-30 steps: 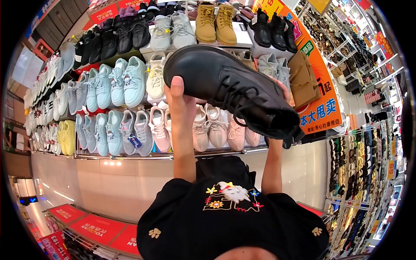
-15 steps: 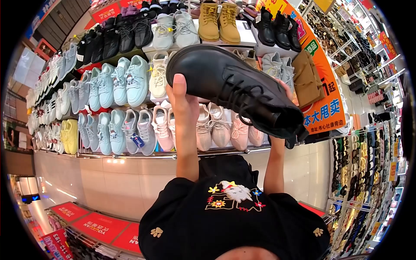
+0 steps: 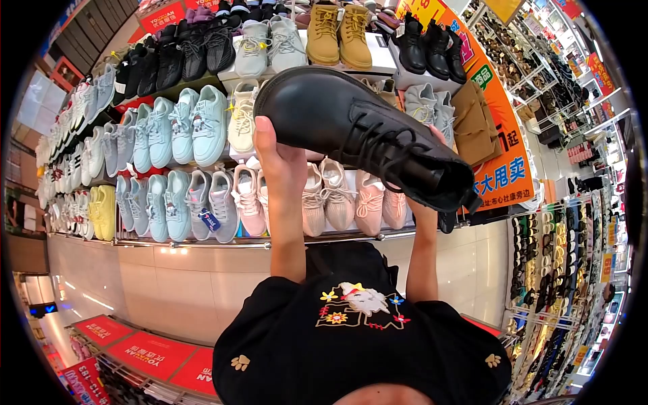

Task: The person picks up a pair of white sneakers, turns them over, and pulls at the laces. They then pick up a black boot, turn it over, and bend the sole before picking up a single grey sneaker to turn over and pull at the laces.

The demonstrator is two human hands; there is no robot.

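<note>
A black lace-up ankle boot (image 3: 317, 108) is held up in front of me, tilted, its toe at the upper left and its opening at the lower right. My left hand (image 3: 280, 158) grips the toe end from below, with the thumb against the sole's edge. Toward the heel, my right hand (image 3: 437, 137) holds the boot from the far side; most of its fingers are hidden behind the leather. Behind the boot lie pink sneakers (image 3: 370, 202) and a cream sneaker (image 3: 243, 118) on the rack.
Light blue sneakers (image 3: 209, 125) fill the tiered rack to the left. Tan boots (image 3: 354, 39) and small black boots (image 3: 437, 48) stand on top. A brown paper bag (image 3: 476, 121) rests by an orange sign (image 3: 509, 172). Red-topped displays (image 3: 152, 354) are behind me.
The boot has shifted very slightly left and tipped a little, with both hands keeping hold of it. The view has moved slightly.
</note>
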